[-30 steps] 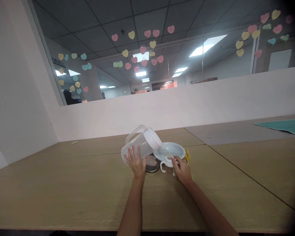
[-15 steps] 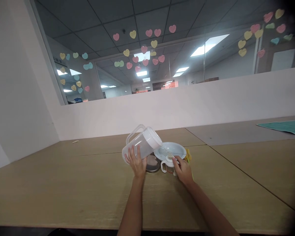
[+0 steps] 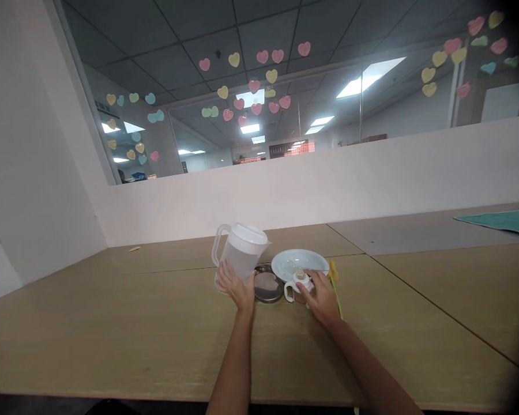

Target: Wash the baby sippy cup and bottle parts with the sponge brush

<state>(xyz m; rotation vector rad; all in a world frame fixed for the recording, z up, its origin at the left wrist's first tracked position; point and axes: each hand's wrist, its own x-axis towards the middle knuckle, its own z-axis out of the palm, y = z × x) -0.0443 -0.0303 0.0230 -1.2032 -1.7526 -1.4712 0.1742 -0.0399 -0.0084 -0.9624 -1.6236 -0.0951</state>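
My left hand (image 3: 237,288) is closed around the lower part of a translucent plastic pitcher (image 3: 240,253) with a white lid. The pitcher leans slightly to the right, its spout apart from the things beside it. My right hand (image 3: 322,297) grips a small clear pot (image 3: 300,280) with a white lid and white handle; the fingers hide its right side. Between the hands a round metal dish (image 3: 269,287) lies on the table. Behind the small pot stands a white bowl (image 3: 281,264) with something clear in it, partly covered by my right hand.
A yellow item (image 3: 333,270) with a thin green stem (image 3: 339,302) lies right of the bowl, partly hidden. A green cloth (image 3: 506,221) rests at the far right of the wooden table (image 3: 134,340). A low white wall (image 3: 190,207) with a window above it bounds the back.
The pitcher has tipped back toward upright and moved slightly left, away from the small pot. The metal dish shows more. My right hand stays at the small pot, its fingers slightly shifted.
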